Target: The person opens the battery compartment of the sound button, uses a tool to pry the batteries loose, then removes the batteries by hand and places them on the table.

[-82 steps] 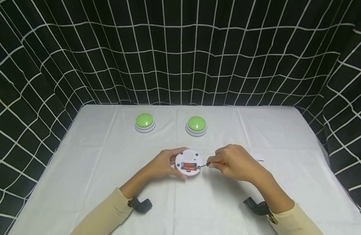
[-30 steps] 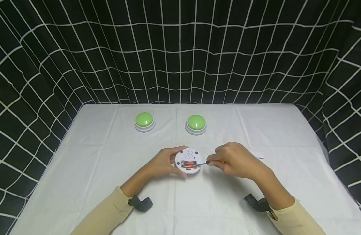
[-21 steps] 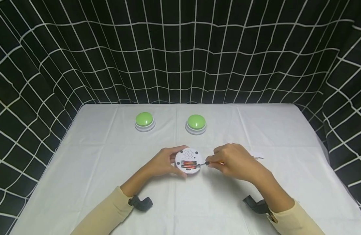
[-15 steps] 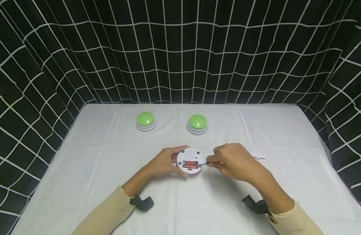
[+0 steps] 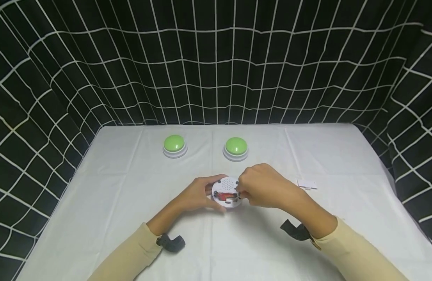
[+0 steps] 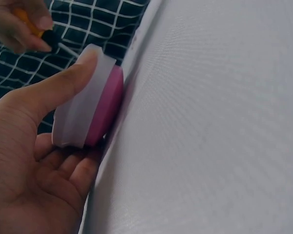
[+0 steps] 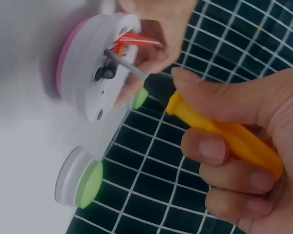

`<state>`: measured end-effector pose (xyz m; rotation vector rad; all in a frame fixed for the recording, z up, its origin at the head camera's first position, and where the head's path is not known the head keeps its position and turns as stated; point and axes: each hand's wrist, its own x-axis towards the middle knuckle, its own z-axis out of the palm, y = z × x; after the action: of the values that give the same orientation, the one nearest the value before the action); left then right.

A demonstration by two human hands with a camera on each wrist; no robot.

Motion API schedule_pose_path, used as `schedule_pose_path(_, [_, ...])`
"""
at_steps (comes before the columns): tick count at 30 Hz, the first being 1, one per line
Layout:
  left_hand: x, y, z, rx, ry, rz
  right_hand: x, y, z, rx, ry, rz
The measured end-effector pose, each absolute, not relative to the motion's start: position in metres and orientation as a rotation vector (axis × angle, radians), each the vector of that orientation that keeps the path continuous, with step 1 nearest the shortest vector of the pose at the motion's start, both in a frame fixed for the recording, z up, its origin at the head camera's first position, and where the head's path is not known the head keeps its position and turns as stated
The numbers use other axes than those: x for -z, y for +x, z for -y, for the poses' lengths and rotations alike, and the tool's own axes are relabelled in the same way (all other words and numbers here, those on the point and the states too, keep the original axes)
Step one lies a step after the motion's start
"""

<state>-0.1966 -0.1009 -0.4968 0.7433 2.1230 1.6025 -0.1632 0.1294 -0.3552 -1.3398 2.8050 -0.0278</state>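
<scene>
My left hand (image 5: 194, 195) grips a round white button buzzer (image 5: 228, 183) by its rim, fingers at the far side and thumb at the near side. Its underside faces up, and the pink dome (image 6: 107, 105) points down at the cloth. Red batteries (image 5: 225, 195) show in the uncovered compartment. In the right wrist view one red battery (image 7: 142, 40) sticks out at a tilt. My right hand (image 5: 263, 187) holds a screwdriver (image 7: 229, 134) by its yellow handle. The metal tip is in the compartment at the battery ends; the right hand partly hides that side from the head camera.
Two green-domed buzzers, one at left (image 5: 174, 144) and one at right (image 5: 236, 147), stand farther back on the white-clothed table (image 5: 149, 168). A small white flat piece (image 5: 307, 184) lies right of my right hand. A black curtain with white grid lines (image 5: 216, 70) surrounds the table.
My right hand has moved left, over the buzzer's right edge. A battery that lay flat in the compartment is now tilted up. My left hand holds the buzzer in about the same place.
</scene>
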Motion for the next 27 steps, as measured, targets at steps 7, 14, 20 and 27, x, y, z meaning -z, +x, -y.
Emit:
schedule_pose_path(7, [0.495, -0.196, 0.101, -1.597, 0.705, -2.118, 0.358, -0.163, -0.137, 0.119, -1.311, -2.836])
schedule_pose_path(14, [0.496, -0.196, 0.101, -1.591, 0.668, -2.133, 0.362, -0.165, -0.142, 0.16, -1.326, -2.859])
schedule_pose_path(20, [0.495, -0.195, 0.1, -1.588, 0.669, -2.14, 0.358, -0.163, -0.152, 0.199, -1.323, -2.88])
schedule_pose_path(27, [0.496, -0.196, 0.1, -1.584, 0.672, -2.134, 0.352, -0.159, -0.163, 0.231, -1.306, -2.914])
